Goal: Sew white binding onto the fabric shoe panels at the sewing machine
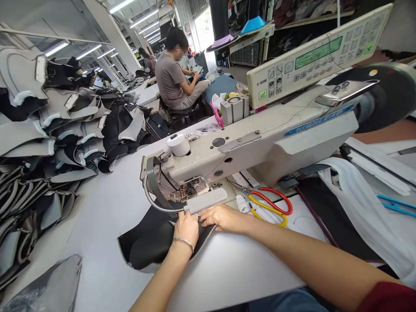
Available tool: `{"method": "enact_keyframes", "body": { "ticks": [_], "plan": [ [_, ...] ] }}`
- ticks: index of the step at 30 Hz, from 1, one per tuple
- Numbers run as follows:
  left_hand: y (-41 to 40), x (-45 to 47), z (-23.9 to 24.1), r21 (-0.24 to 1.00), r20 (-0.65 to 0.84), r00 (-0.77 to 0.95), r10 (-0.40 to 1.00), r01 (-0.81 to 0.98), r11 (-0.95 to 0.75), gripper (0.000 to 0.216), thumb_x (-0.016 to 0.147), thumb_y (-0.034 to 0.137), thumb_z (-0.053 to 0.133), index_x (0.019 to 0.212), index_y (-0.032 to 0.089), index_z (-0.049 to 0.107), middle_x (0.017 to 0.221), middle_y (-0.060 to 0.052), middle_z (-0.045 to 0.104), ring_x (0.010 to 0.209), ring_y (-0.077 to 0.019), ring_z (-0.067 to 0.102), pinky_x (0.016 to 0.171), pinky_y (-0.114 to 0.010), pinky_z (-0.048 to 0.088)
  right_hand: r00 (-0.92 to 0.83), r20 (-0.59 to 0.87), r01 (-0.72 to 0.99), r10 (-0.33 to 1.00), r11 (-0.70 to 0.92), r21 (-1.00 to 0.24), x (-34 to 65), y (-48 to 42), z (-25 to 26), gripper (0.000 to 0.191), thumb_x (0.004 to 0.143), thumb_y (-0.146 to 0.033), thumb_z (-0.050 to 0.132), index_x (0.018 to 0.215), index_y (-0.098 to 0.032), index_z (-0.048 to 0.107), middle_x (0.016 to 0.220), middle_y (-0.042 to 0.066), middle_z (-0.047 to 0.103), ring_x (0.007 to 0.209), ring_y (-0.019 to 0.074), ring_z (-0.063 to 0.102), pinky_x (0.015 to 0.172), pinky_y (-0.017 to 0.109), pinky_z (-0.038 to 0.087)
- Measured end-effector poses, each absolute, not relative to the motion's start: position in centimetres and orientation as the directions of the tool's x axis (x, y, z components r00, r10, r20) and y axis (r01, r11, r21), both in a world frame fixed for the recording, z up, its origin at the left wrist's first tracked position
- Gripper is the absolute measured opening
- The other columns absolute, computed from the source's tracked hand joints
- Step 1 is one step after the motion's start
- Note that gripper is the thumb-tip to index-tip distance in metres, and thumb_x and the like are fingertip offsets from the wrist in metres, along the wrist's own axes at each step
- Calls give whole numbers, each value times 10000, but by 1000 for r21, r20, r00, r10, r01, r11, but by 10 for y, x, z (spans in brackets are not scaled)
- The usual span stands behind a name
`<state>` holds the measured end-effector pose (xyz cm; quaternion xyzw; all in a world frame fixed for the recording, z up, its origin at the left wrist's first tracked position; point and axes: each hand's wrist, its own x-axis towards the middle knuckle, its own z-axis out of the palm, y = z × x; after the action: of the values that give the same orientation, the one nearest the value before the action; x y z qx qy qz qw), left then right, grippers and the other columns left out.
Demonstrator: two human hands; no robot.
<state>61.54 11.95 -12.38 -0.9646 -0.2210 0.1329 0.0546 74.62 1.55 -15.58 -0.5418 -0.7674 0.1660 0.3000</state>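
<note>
Two bare hands meet in the lower middle of the frame, under the head of a sewing machine [260, 147]. The left hand [186, 227] comes up from the bottom edge, its forearm almost vertical, with a thin bracelet [183, 242] at the wrist; the fingers are bent down and press flat on a black fabric piece [152, 242]. The right hand [224, 216] enters from the lower right, its long forearm lying across the white table [107, 208], palm down, fingers stretched toward the needle area and resting on the edge of the same piece. Neither hand is closed around it; both only press it against the table. The piece lies left of the hands, partly under the machine. Just right of the right hand lie scissors [271, 206] with red and yellow handles. At the left of the frame stand piles of grey and black cut pieces [48, 130]. In the upper middle another person [173, 76] sits at a table
</note>
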Motion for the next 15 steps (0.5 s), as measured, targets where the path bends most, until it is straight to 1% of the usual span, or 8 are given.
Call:
{"method": "enact_keyframes", "body": {
  "ticks": [3, 6, 10, 13, 15],
  "plan": [
    [118, 616, -132, -134, -103, 889, 447, 433, -891, 302, 749, 55, 383, 915, 137, 622, 943, -114, 599, 953, -228, 493, 789, -329, 443, -220, 287, 738, 932, 352, -576, 745, 15, -155, 293, 685, -69, 572, 958, -154, 636, 1103, 43, 584, 1104, 162, 452, 893, 270, 356],
    [116, 615, -141, -131, 16, 882, 471, 469, -873, 278, 763, 87, 413, 943, 158, 612, 914, -91, 596, 953, -225, 485, 794, -317, 443, -203, 295, 747, 934, 342, -571, 744, 15, -155, 268, 696, -76, 572, 941, -160, 638, 1090, 38, 591, 1079, 153, 467, 869, 261, 362],
    [118, 613, -152, -130, 97, 873, 477, 486, -864, 272, 777, 105, 413, 949, 181, 610, 922, -83, 583, 954, -220, 479, 799, -307, 435, -191, 292, 764, 937, 328, -556, 743, 15, -156, 242, 687, -74, 593, 913, -149, 638, 1063, 44, 603, 1056, 163, 479, 832, 261, 362],
    [125, 612, -160, -119, 163, 873, 460, 480, -869, 249, 791, 133, 401, 887, 185, 625, 872, -84, 584, 908, -213, 494, 762, -301, 436, -175, 300, 780, 938, 318, -538, 745, 16, -157, 224, 691, -77, 589, 893, -160, 637, 1065, 26, 601, 1060, 149, 475, 797, 253, 356],
    [130, 611, -165, -122, 176, 880, 440, 463, -878, 236, 796, 163, 407, 855, 181, 635, 827, -83, 590, 869, -215, 507, 742, -305, 436, -175, 304, 787, 936, 318, -528, 747, 16, -157, 222, 696, -77, 583, 891, -169, 634, 1068, 17, 598, 1059, 137, 477, 770, 246, 352]
  ]
}}
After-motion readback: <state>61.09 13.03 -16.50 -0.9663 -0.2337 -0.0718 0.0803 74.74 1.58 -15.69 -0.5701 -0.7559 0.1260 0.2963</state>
